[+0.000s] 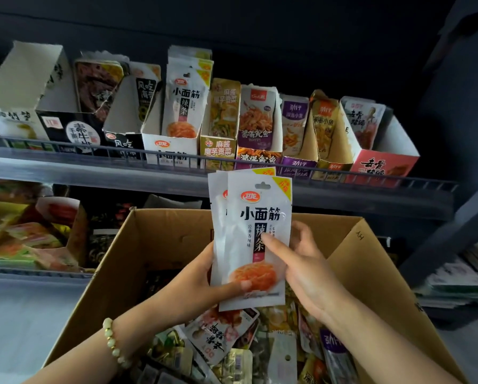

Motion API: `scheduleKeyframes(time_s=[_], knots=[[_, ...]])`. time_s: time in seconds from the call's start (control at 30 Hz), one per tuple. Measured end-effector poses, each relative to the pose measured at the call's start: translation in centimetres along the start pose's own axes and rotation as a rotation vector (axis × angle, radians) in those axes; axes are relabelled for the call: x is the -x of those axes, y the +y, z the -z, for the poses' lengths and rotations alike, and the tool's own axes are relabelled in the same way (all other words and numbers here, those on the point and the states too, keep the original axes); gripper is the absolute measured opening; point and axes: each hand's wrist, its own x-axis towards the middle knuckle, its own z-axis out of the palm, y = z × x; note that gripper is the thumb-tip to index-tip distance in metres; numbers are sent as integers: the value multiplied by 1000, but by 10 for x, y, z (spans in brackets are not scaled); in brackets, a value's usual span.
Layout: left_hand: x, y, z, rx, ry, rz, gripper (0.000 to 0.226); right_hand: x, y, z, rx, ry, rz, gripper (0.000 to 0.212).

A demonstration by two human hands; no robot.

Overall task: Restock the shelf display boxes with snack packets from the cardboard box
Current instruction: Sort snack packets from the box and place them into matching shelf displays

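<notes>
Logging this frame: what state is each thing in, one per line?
cardboard box: open, mixed packets inside.
white packets: stacked, upright, held above the box.
left hand: grips the packets' lower left.
right hand: pinches their right edge.
matching display box: on the upper shelf, partly filled.
</notes>
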Motion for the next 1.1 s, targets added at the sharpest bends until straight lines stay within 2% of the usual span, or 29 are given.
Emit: scheduleKeyframes(time_s=[0.07, 0.17, 0.23, 0.3, 0.33, 0.47, 0.6, 0.73, 0.83, 0.93, 1.03, 1.1], knots=[[-1, 6, 6, -36, -30, -35, 71, -2, -11, 0, -24, -123, -60, 64], [0, 13, 14, -121, -120, -61, 74, -6, -21, -6, 194, -278, -103, 53], [3, 18, 17, -171, -140, -80, 74, -10, -23, -14, 269, -306, -105, 65], [5, 23, 23, -143, -128, -100, 73, -17, -28, -22, 259, -284, -97, 78], [5, 27, 29, -126, -106, -114, 71, -22, -32, -26, 247, -268, -89, 77], [1, 48, 60, -118, -26, -137, 58, -38, -56, -47, 326, -308, -15, 54], [-8, 66, 80, -241, -50, -99, 61, -53, -71, -63, 453, -322, 68, 39], [-19, 93, 115, -221, 57, -121, 49, -77, -97, -89, 463, -262, 217, 36], [-31, 104, 147, -290, 242, -195, 48, -100, -120, -105, 430, -211, 319, 33], [-49, 104, 184, -535, 470, -266, 58, -129, -141, -123, 380, -142, 401, 33], [-70, 98, 208, -968, 492, -302, 56, -164, -154, -147, 304, -95, 438, 35], [-83, 94, 213, -1124, 466, -265, 53, -190, -155, -161, 302, -52, 442, 40]])
